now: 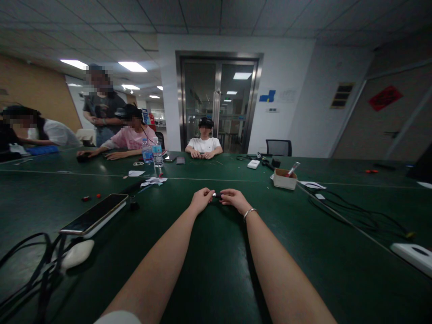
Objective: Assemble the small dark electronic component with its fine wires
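Both my arms reach forward over a dark green table [216,261]. Between the fingertips is a small black object with a shiny silver end [216,195]; it is too small for me to tell its kind. My left hand [201,200] pinches the silver end at the left. From the right, my right hand [235,200] grips the black end between thumb and fingers, with a bracelet [250,213] round that wrist. The fingers partly hide the object, which is held close to the tabletop.
Left of my arms lie a phone [96,216], a white rounded object [78,254] and black cables [47,274]. Water bottles [157,153] stand farther back. On the right are a small box [284,179] and more cables [357,209]. A person [204,145] sits opposite; others are at the left.
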### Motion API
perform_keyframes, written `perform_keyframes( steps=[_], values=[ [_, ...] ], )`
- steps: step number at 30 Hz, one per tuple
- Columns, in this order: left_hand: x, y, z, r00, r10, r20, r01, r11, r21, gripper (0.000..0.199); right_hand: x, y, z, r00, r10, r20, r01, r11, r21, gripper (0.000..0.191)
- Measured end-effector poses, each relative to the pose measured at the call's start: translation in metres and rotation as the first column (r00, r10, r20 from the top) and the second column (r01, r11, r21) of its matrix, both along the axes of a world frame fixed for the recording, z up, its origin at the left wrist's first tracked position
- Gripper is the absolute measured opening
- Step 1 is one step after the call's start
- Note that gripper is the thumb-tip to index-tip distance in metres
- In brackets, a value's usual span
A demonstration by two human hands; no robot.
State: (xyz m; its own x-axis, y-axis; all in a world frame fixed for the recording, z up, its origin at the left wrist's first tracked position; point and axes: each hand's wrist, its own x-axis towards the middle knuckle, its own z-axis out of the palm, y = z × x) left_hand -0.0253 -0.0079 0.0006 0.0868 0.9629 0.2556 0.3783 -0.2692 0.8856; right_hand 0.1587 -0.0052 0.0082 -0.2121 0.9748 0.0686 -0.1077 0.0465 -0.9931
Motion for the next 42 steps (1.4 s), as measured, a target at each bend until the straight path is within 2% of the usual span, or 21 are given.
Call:
perform_keyframes(
  steps=[5,11,24,34,42],
  values=[
    [0.0002,0.0009,-0.0008,0.998,0.041,-0.048,-0.04,0.999,0.018,0.038,-0.0007,-0.0002,0.0,1.0,0.001,-0.005,-0.001,1.0,0.004,0.017],
    [0.0006,0.0082,-0.0074,0.997,0.011,0.075,-0.016,0.997,0.071,0.025,-0.0013,-0.0004,0.0004,1.0,-0.009,0.003,0.009,1.0,-0.009,0.017],
    [-0.0001,0.0022,-0.0013,0.982,-0.059,0.182,0.062,0.998,-0.012,0.019,-0.0002,0.0002,-0.0006,0.999,-0.032,0.007,0.032,0.999,-0.002,0.018],
    [-0.0032,0.0048,-0.003,0.988,-0.063,0.138,0.056,0.997,0.053,0.025,0.0002,0.0016,-0.002,1.0,-0.008,-0.006,0.008,1.0,0.004,0.017],
    [-0.0028,0.0074,-0.0061,0.991,-0.056,0.12,0.052,0.998,0.038,0.028,-0.0006,0.0001,0.0001,1.0,-0.016,-0.011,0.016,1.0,-0.009,0.018]
  ],
)
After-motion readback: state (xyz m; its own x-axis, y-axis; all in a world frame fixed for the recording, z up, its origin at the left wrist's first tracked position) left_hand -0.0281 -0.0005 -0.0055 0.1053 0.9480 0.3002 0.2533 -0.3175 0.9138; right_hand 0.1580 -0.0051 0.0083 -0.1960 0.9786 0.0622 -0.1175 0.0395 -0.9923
